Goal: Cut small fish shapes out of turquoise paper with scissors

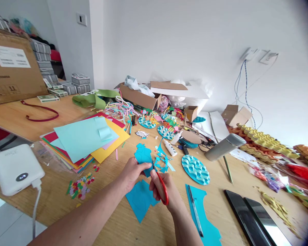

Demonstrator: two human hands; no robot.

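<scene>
My left hand pinches a blue paper shape at its lower edge, holding it above the wooden table. My right hand grips red-handled scissors, whose blades point up into the blue paper. A larger blue paper piece lies under both hands. Blue offcuts are scattered just beyond the paper.
A stack of coloured paper sheets lies to the left, with confetti bits in front. A white power bank sits far left. A round wave-patterned disc, a grey bottle, a pen on blue paper and dark tablets are to the right.
</scene>
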